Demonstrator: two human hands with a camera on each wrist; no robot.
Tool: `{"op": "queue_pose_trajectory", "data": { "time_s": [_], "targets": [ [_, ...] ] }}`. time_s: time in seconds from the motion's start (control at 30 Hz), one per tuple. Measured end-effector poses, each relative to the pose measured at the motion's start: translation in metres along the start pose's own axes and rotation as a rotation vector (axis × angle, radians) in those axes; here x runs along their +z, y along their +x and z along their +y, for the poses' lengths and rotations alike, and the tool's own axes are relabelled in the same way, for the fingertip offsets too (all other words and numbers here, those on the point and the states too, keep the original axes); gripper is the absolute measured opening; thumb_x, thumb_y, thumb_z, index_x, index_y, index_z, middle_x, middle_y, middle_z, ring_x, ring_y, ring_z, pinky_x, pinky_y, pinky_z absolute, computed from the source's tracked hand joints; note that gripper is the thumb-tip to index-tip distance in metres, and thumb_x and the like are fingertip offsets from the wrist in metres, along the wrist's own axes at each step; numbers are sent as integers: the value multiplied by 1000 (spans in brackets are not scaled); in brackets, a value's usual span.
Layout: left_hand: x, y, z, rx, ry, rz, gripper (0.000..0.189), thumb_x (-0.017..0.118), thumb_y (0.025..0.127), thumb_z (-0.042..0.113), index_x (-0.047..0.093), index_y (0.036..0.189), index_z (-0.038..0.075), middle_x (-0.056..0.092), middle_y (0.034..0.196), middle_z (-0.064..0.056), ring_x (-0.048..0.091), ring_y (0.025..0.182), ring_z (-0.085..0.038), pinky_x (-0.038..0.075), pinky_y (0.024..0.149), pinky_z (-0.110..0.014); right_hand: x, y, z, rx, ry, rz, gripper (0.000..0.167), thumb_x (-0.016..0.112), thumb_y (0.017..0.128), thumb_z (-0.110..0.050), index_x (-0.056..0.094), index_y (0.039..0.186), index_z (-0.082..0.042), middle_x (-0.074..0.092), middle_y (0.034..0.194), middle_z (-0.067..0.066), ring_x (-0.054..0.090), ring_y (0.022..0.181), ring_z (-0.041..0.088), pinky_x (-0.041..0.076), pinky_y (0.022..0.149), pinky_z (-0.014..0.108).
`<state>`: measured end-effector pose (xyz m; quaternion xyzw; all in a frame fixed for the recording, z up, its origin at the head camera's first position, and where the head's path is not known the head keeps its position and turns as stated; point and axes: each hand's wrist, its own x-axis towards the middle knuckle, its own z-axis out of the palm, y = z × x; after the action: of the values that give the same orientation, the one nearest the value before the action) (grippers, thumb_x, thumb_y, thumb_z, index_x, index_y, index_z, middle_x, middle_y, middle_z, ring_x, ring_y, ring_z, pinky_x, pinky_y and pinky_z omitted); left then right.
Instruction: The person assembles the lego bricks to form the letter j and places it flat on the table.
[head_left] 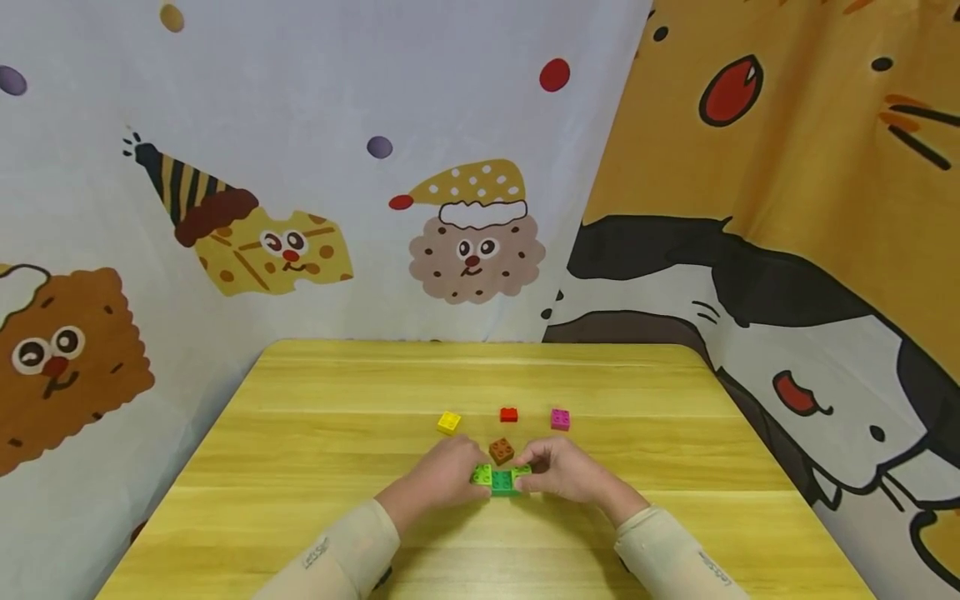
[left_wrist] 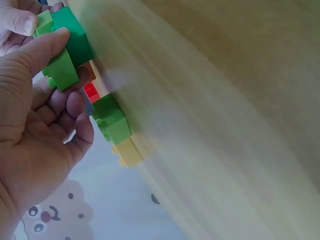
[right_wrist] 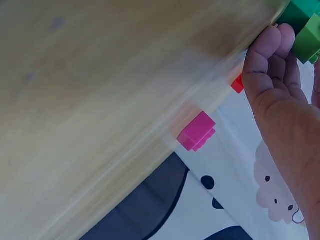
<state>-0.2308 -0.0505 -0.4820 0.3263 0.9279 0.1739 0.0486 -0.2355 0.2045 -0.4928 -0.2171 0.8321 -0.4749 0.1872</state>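
In the head view, a dark green toy brick (head_left: 502, 481) lies near the middle of the table with a light green brick (head_left: 482, 474) at its left end and another light green brick (head_left: 521, 472) at its right. My left hand (head_left: 442, 473) holds the left end, its thumb against the light green piece in the left wrist view. The right light green brick is pinched by my right hand (head_left: 566, 472). Just beyond the joined bricks sits a brown brick (head_left: 502, 451), between both hands. Another green brick (left_wrist: 112, 120) stands beside the left fingers, hidden in the head view.
Farther back on the wooden table (head_left: 337, 383) lie a yellow brick (head_left: 449, 422), a red brick (head_left: 509, 414) and a magenta brick (head_left: 560, 419), spaced apart. A curtain with cartoon prints (head_left: 337, 100) hangs behind the table's far edge.
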Motion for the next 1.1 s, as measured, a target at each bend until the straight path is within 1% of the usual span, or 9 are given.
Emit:
{"op": "queue_pose_trajectory", "data": {
  "time_s": [0.27,0.47,0.6,0.7,0.8,0.9,0.97,1.03,1.1],
  "targets": [
    [0,-3,-2,0,14,16,22,88,87,29,82,104,17,74,91,8,52,80,-5,43,71,-21,1,1,-1,5,-23,-22,22,82,95,-19,77,116,-14,77,104,4,63,80,11,56,66,25],
    [-2,-4,-2,-6,19,18,28,89,86,30,83,109,15,77,97,6,55,83,-5,46,73,-22,3,0,-2,1,-45,-40,31,78,98,-22,70,126,-11,76,110,6,65,84,13,57,69,28],
    [-1,-4,-2,4,25,22,27,89,86,31,83,108,16,77,95,7,54,81,-4,45,72,-22,3,-1,-3,-14,-59,-57,34,76,101,-24,66,130,-9,76,112,6,66,85,13,56,70,26],
    [0,-3,-3,15,30,28,26,89,86,31,83,107,17,77,93,7,53,79,-4,44,72,-21,2,-1,-3,-11,-58,-65,36,75,102,-28,66,131,-9,76,114,6,67,87,13,57,71,28],
    [1,-3,-3,16,30,35,26,89,85,31,83,107,17,76,93,8,53,80,-4,44,72,-21,1,1,-1,0,-54,-56,39,73,103,-33,66,134,-10,75,117,7,68,93,14,59,74,31],
    [2,-3,-3,14,29,38,26,89,85,30,83,107,17,77,94,7,54,81,-4,46,73,-22,-1,3,0,11,-54,-42,41,68,106,-36,65,138,-11,75,119,9,69,98,16,60,77,33],
    [2,-3,-3,7,28,34,28,89,85,31,83,108,17,78,96,6,55,82,-5,47,74,-22,-2,4,0,20,-58,-34,44,64,108,-37,63,142,-10,74,116,10,68,95,17,59,75,33],
    [2,-3,-3,1,30,30,29,89,85,31,83,110,16,79,99,6,57,84,-5,48,75,-23,-3,4,-1,38,-55,-25,46,59,110,-40,61,146,-11,72,105,11,64,84,16,56,69,31],
    [2,-3,-3,-7,32,26,30,89,86,32,83,111,16,79,101,5,57,85,-6,48,76,-24,-3,6,-1,52,-51,-10,49,53,112,-43,60,148,-11,69,97,12,58,78,16,53,66,30]
  ]
}}
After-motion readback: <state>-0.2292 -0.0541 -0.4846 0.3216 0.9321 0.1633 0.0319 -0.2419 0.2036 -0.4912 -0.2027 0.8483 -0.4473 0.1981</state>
